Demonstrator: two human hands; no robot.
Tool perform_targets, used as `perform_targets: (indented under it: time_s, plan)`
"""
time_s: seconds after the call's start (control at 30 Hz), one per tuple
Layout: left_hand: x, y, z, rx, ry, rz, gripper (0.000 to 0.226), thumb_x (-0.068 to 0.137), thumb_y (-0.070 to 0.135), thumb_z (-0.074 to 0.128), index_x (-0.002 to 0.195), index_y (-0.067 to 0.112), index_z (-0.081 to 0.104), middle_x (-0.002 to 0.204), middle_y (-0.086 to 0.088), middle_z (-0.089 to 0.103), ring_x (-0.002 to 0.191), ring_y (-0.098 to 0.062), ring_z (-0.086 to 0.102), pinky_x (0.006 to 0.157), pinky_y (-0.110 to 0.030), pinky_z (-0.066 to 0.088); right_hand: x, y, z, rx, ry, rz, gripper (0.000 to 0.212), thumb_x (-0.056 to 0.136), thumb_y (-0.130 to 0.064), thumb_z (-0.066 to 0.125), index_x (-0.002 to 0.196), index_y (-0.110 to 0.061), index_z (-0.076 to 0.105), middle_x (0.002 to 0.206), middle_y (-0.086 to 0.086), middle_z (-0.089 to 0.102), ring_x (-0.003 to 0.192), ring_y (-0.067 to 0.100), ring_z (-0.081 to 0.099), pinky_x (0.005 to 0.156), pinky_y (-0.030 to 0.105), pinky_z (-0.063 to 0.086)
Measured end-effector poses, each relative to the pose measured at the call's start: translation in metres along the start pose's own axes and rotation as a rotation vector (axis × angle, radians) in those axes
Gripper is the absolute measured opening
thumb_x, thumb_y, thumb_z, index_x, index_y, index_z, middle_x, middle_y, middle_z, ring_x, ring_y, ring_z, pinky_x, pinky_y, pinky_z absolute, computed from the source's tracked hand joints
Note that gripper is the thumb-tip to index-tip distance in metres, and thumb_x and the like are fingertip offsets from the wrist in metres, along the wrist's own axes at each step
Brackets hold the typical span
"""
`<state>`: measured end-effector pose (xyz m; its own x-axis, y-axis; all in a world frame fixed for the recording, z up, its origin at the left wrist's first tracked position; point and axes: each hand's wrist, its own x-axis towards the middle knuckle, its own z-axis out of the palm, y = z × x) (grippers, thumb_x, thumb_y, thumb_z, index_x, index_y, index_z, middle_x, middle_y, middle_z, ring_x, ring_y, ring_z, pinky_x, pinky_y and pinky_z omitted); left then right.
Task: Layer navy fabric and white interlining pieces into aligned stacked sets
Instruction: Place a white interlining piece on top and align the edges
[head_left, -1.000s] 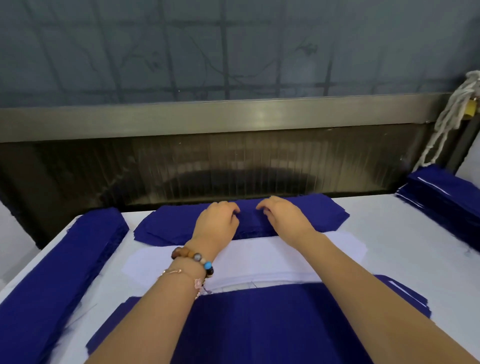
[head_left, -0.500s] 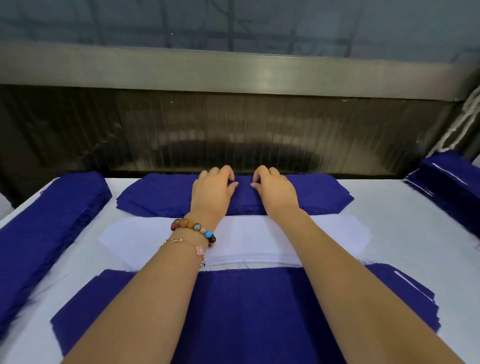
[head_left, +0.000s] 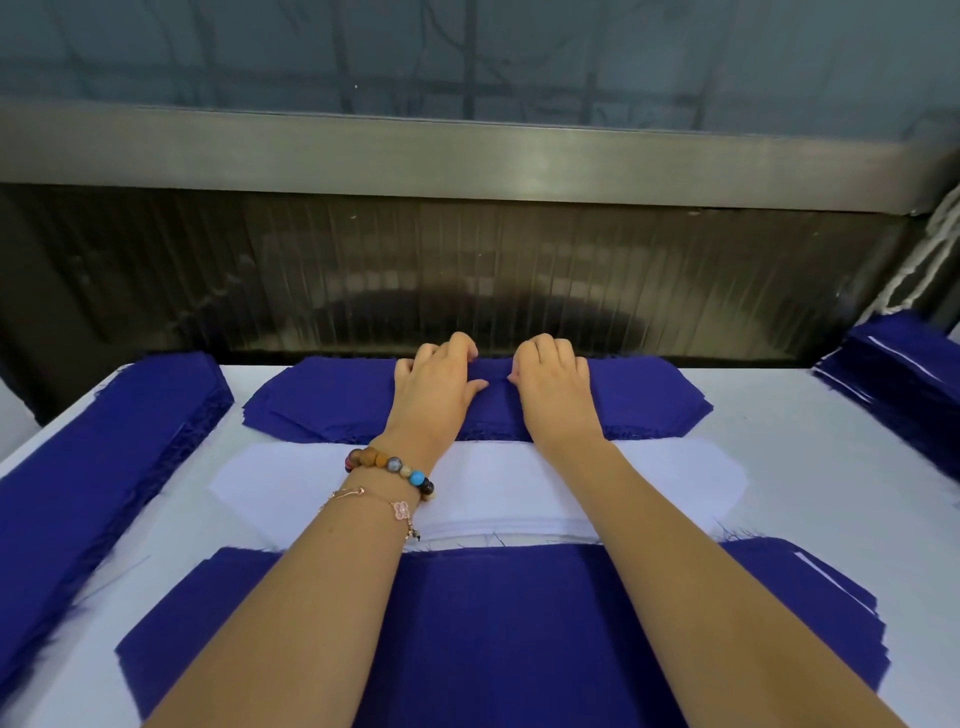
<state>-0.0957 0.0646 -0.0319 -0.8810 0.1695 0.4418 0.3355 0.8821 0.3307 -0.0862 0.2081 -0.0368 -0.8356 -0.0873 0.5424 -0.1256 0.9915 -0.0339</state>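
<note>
A stack of navy fabric pieces lies at the far edge of the white table. My left hand and my right hand sit side by side on its middle. Their fingers curl over the stack's far edge, the thumbs lie on top pointing at each other, and the cloth ridges slightly between them. Just nearer lies a stack of white interlining pieces, crossed by both forearms. A wide navy stack lies closest to me, with white edges showing at its right end.
A long pile of navy strips runs along the table's left edge. Another navy pile sits at the far right. A dark ribbed panel under a metal rail rises behind the table. A white rope hangs at the right.
Both hands slid from the middle of the far navy stack toward its far edge, and the fingers now curl over that edge. The view tilted down and closer.
</note>
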Motion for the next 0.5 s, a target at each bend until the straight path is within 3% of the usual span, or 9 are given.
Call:
perform_targets:
  time_s: [0.1,0.27,0.37,0.5]
  plan:
    - [0.001,0.0,0.001,0.046,-0.02,0.002,0.04,0.095,0.032,0.057,0.133,0.026,0.045,0.125,0.005,0.054,0.118,-0.016,0.044,0.096,-0.034,0.03,-0.001,0.0,-0.002,0.031,-0.022,0.002,0.012,0.099,-0.017,0.046,0.111,-0.015,0.048,0.119,0.003,0.049,0.111,0.02,0.042,0.093,0.032,0.033]
    - [-0.001,-0.001,-0.003,0.076,-0.014,0.03,0.01,0.095,0.036,0.055,0.1,0.028,0.052,0.114,0.007,0.052,0.109,-0.014,0.043,0.089,-0.031,0.025,-0.001,-0.001,-0.006,0.142,-0.058,-0.015,0.006,0.097,-0.017,0.048,0.097,-0.022,0.045,0.111,-0.002,0.055,0.114,0.019,0.041,0.095,0.033,0.028]
    - [-0.002,0.0,-0.007,0.057,-0.042,0.056,0.018,0.094,0.044,0.053,0.089,0.027,0.051,0.105,0.01,0.052,0.104,-0.012,0.043,0.092,-0.035,0.029,-0.001,-0.001,-0.005,0.228,-0.073,-0.008,0.008,0.098,-0.032,0.048,0.097,-0.025,0.045,0.106,-0.005,0.056,0.11,0.016,0.043,0.092,0.032,0.028]
    - [-0.002,0.0,-0.014,-0.005,-0.024,0.076,0.022,0.098,0.041,0.047,0.087,0.024,0.054,0.093,0.009,0.058,0.098,-0.013,0.048,0.095,-0.036,0.031,0.001,0.001,-0.001,0.215,-0.069,0.003,0.023,0.097,-0.039,0.047,0.115,-0.024,0.051,0.114,-0.004,0.056,0.111,0.016,0.043,0.09,0.029,0.026]
